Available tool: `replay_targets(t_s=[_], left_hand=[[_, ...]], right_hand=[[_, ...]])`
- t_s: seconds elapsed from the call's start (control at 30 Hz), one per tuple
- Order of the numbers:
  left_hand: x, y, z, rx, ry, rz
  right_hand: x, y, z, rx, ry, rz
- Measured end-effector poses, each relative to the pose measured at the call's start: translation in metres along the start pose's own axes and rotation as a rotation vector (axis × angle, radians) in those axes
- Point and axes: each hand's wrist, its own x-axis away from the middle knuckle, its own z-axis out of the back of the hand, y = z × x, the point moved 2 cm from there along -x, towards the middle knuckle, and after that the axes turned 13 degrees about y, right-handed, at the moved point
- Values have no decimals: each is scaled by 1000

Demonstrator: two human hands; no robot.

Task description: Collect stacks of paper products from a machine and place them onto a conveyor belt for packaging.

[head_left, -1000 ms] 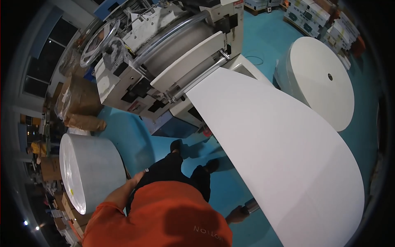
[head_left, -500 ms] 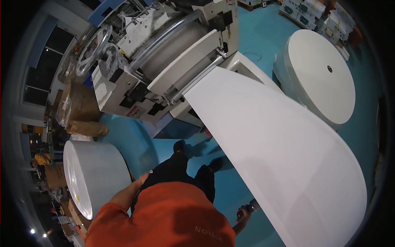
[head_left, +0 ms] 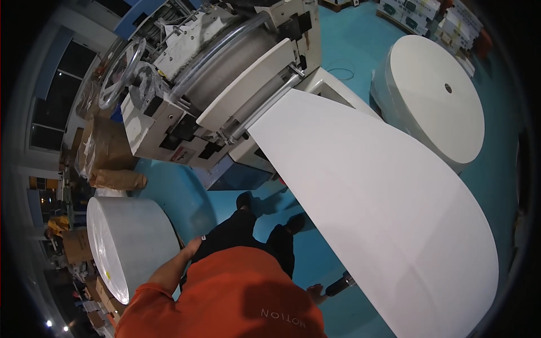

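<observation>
My left hand (head_left: 193,246) lies against the hip of my dark trousers, its fingers mostly hidden there. On the right, my right hand (head_left: 316,293) is low beside my orange shirt, at the near end of a dark cylindrical shaft end (head_left: 339,285). The fingers appear loosely apart and not wrapped round it; whether they touch it is unclear. The shaft end sticks out from beneath the edge of a wide white paper web (head_left: 383,208). From a metal roller (head_left: 265,110) on the machine, the web runs toward me and curves down at the right.
The large machine (head_left: 186,132) with a handwheel (head_left: 122,73) stands ahead. A wrapped paper roll (head_left: 135,242) is at the left, another large roll (head_left: 437,112) at the far right. Brown cartons (head_left: 110,143) stand by the machine, and stacked boxes (head_left: 414,14) are farther back.
My right hand has let go of the dark shaft end and drawn back to the left, exposing more of it. My left hand stays at my hip. The view has shifted slightly.
</observation>
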Motion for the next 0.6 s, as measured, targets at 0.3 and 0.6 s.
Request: replay_targets(t_s=[0.3, 0.6], left_hand=[[16, 150, 45, 141, 87, 306], [17, 175, 43, -164, -245, 161]], right_hand=[[99, -34, -141, 935, -89, 151], [123, 27, -167, 1365, 682, 1516]])
